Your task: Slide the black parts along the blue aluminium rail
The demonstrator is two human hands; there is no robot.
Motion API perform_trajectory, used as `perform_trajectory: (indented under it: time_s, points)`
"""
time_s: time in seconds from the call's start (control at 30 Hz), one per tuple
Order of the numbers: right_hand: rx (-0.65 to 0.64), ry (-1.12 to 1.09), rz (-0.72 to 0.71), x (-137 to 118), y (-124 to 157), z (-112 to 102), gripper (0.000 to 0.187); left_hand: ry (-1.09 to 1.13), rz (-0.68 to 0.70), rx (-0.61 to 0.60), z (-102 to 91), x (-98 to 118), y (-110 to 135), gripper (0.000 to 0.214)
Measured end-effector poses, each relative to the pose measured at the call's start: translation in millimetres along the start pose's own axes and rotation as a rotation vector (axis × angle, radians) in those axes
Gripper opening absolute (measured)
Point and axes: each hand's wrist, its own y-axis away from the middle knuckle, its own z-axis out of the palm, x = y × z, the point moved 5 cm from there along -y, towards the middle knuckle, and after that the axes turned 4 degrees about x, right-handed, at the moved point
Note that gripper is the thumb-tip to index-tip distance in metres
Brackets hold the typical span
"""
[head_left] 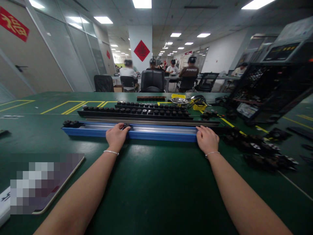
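Observation:
A long blue channel (161,135) with a shiny silver inside lies across the green table in front of me. My left hand (116,134) is over its left half, thumb and fingers closed around a small black part (126,125) inside the channel. At the channel's right end, my right hand (207,137) grips the rim, fingers over the top; the thumb's far side is hidden. Several black round parts (70,123) sit in the channel's left end. Behind it lie dark rails (151,121) and black strips carrying rows of small black parts (137,111).
Piles of black parts (261,147) lie to the right, beside a black open-framed machine (259,88). A yellow tray (178,96) and a metal dish (179,101) stand at the back. A tablet-like flat object (61,186) is front left. People sit at desks beyond.

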Motion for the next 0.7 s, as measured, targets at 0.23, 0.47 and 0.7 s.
perform_trajectory:
  time_s: [0.23, 0.47, 0.7]
  points:
    - [-0.008, -0.002, 0.001, 0.7, -0.2, 0.1, 0.04, -0.003, 0.002, -0.001, 1.2, 0.6, 0.6, 0.041]
    - [-0.01, -0.011, 0.006, 1.0, -0.2, 0.3, 0.041, 0.013, -0.013, -0.026, 3.6, 0.2, 0.3, 0.042]
    - [-0.009, -0.006, -0.004, 0.7, -0.4, 0.4, 0.041, 0.032, 0.006, -0.023, 4.8, 2.5, 2.1, 0.041]
